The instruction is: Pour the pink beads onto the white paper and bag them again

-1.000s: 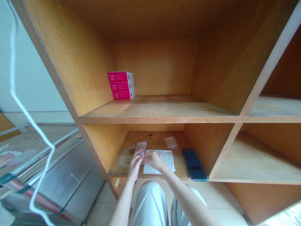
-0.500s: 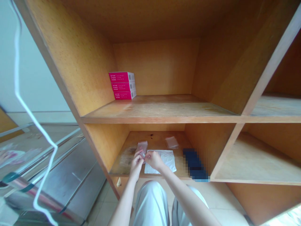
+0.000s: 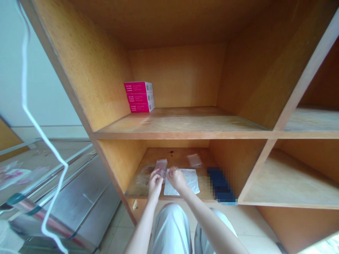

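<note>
1. Both hands work close together over the lower shelf (image 3: 139, 181) of a wooden cabinet. The left hand (image 3: 155, 180) pinches the near end of a clear bag (image 3: 161, 164) between thumb and curled fingers.
2. The right hand (image 3: 176, 178) is just beside it, fingers bunched together; whether they pinch anything is too small to tell.
3. The clear bag lies on the shelf, reaching away from the left hand, with something pinkish showing through.
4. Beneath the right hand and to its right, a white sheet (image 3: 190, 180) lies flat, partly covered by that hand.
5. Farther back, near the sheet, lies a small clear packet (image 3: 195, 160).
6. Near the right wall sits a dark object (image 3: 221, 185), blurred into blocks.
7. On the upper shelf (image 3: 185, 120), three pink boxes (image 3: 139, 97) stand stacked by the left wall.
8. Outside the cabinet, at left, hangs a white cord (image 3: 57, 154).
</note>
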`<action>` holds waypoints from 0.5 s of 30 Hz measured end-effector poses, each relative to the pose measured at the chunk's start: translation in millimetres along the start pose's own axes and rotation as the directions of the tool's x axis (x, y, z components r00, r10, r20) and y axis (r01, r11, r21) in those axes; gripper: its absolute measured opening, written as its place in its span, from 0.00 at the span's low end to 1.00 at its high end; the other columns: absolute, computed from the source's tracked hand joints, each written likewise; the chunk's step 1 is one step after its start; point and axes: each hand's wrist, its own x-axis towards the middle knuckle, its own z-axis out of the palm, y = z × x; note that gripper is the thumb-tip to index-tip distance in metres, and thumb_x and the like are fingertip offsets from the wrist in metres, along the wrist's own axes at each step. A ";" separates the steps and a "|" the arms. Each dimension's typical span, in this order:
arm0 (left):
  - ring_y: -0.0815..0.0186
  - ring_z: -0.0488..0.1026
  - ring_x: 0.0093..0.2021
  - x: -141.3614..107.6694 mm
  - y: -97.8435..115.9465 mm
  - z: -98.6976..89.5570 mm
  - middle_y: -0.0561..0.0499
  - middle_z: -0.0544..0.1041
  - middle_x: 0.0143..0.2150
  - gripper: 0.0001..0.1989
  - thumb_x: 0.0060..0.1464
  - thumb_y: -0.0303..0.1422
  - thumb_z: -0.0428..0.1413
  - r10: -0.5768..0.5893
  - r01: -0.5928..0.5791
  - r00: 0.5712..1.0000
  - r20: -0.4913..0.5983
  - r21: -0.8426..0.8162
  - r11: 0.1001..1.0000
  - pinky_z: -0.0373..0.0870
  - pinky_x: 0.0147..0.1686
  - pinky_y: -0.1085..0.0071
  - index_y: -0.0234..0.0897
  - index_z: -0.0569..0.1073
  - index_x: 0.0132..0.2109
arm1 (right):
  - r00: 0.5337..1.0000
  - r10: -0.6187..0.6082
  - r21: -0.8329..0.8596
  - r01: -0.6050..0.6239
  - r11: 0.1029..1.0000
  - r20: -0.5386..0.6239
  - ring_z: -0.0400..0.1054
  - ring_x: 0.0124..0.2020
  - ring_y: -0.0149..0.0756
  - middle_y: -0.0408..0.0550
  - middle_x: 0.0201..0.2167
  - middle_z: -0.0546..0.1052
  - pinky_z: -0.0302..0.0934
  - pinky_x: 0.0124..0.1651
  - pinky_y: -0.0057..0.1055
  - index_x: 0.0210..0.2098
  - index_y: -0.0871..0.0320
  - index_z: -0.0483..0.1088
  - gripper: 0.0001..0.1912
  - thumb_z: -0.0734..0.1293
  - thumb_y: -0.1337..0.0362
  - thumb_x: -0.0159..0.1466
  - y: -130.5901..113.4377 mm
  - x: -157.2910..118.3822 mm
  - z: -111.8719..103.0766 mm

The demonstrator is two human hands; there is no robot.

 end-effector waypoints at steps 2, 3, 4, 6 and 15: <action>0.55 0.58 0.55 1.7 1.4 -0.3 0.47 0.66 0.49 0.07 0.40 0.26 0.55 -0.027 0.027 1.000 0.001 0.006 1.000 0.55 0.53 0.61 0.38 0.66 0.19 | 0.997 -0.079 -0.018 0.080 0.997 0.018 0.64 0.27 0.32 0.49 0.30 0.71 0.52 0.28 0.24 0.32 0.59 0.67 0.11 0.58 0.75 0.53 -0.7 -1.5 -3.5; 0.54 0.58 0.55 2.7 3.0 -0.2 0.47 0.67 0.48 0.07 0.40 0.26 0.56 -0.037 0.037 0.999 0.003 0.012 0.999 0.55 0.53 0.61 0.38 0.67 0.19 | 0.991 -0.131 -0.020 0.132 0.991 0.040 0.65 0.28 0.31 0.49 0.32 0.71 0.52 0.28 0.24 0.32 0.59 0.68 0.12 0.57 0.75 0.53 -1.6 -2.1 -5.1; 0.55 0.58 0.55 3.6 5.2 -0.1 0.47 0.67 0.48 0.08 0.40 0.26 0.56 -0.043 0.043 0.999 0.005 0.011 0.999 0.55 0.53 0.61 0.38 0.67 0.19 | 0.981 -0.183 -0.016 0.184 0.983 0.072 0.65 0.28 0.31 0.49 0.33 0.72 0.52 0.28 0.24 0.31 0.58 0.69 0.12 0.56 0.75 0.53 -2.7 -2.3 -6.8; 0.55 0.58 0.55 4.6 11.1 0.4 0.47 0.68 0.47 0.08 0.39 0.25 0.57 -0.041 0.042 0.999 0.014 -0.016 0.999 0.56 0.53 0.63 0.38 0.67 0.18 | 0.955 -0.259 0.015 0.260 0.965 0.142 0.65 0.28 0.31 0.48 0.30 0.73 0.52 0.29 0.24 0.26 0.58 0.70 0.13 0.56 0.75 0.54 -4.9 -1.4 -10.4; 0.60 0.69 0.43 3.5 34.2 -6.1 0.46 0.67 0.51 0.09 0.42 0.36 0.58 -0.258 0.281 0.959 0.120 -0.261 0.924 0.68 0.29 0.72 0.35 0.71 0.30 | 0.927 -0.126 0.406 -0.031 0.913 0.353 0.55 0.13 0.24 0.41 0.12 0.67 0.47 0.18 0.22 0.20 0.62 0.74 0.12 0.63 0.62 0.54 1.6 19.3 -27.9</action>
